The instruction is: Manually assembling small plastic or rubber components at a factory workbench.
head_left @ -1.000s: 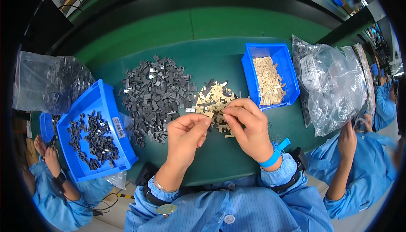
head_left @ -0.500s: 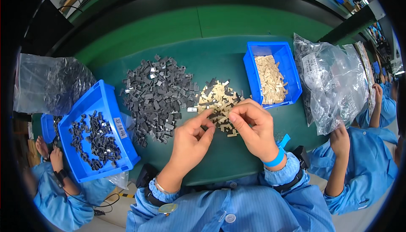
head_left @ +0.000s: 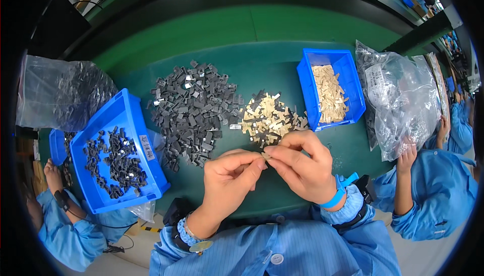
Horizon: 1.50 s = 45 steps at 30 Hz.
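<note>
On the near side of the mixed heap (head_left: 269, 116), the left hand (head_left: 229, 179) and the right hand (head_left: 306, 167) are pinched nearly closed on one small tan piece (head_left: 265, 156), maybe with both because it is so tiny. The dark pile (head_left: 194, 112) sits left of the heap and the tan-filled blue bin (head_left: 308, 90) right of it, likely so both are easy to reach. The hands cover most of the piece, so its whole shape is hard to tell

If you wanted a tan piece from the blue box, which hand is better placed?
Probably the right hand: it is nearer the rectangular blue plastic box of small tan pieces; the left hand is farther away. Both hands' fingers seem busy pinching one small tan piece, though.
</note>
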Each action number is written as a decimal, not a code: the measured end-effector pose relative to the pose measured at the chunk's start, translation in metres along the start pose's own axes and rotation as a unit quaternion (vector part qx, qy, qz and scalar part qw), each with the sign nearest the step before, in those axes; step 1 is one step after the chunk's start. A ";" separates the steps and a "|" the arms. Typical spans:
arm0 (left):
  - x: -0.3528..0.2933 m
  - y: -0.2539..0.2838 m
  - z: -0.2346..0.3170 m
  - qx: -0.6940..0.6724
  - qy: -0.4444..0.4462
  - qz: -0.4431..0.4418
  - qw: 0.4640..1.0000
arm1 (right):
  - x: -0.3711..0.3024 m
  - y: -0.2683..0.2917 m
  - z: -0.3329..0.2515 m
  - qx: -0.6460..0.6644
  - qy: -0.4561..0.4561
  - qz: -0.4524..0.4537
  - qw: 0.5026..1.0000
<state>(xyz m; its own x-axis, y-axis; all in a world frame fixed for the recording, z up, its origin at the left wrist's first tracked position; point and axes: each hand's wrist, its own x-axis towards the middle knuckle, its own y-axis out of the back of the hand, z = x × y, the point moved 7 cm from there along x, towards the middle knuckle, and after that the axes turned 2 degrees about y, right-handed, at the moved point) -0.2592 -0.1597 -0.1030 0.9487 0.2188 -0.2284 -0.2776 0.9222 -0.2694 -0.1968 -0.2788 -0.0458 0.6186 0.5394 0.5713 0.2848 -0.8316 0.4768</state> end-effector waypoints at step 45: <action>-0.026 0.016 0.021 0.094 -0.183 0.087 0.975 | -0.031 -0.040 0.016 0.394 -0.344 -0.118 0.844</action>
<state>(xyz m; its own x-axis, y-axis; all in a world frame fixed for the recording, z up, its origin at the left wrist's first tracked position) -0.2848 -0.1434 -0.0815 0.8896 0.4451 0.1024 -0.4397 0.8953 -0.0719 -0.2157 -0.2644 -0.0939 0.6779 0.7235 -0.1304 0.6909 -0.6876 -0.2234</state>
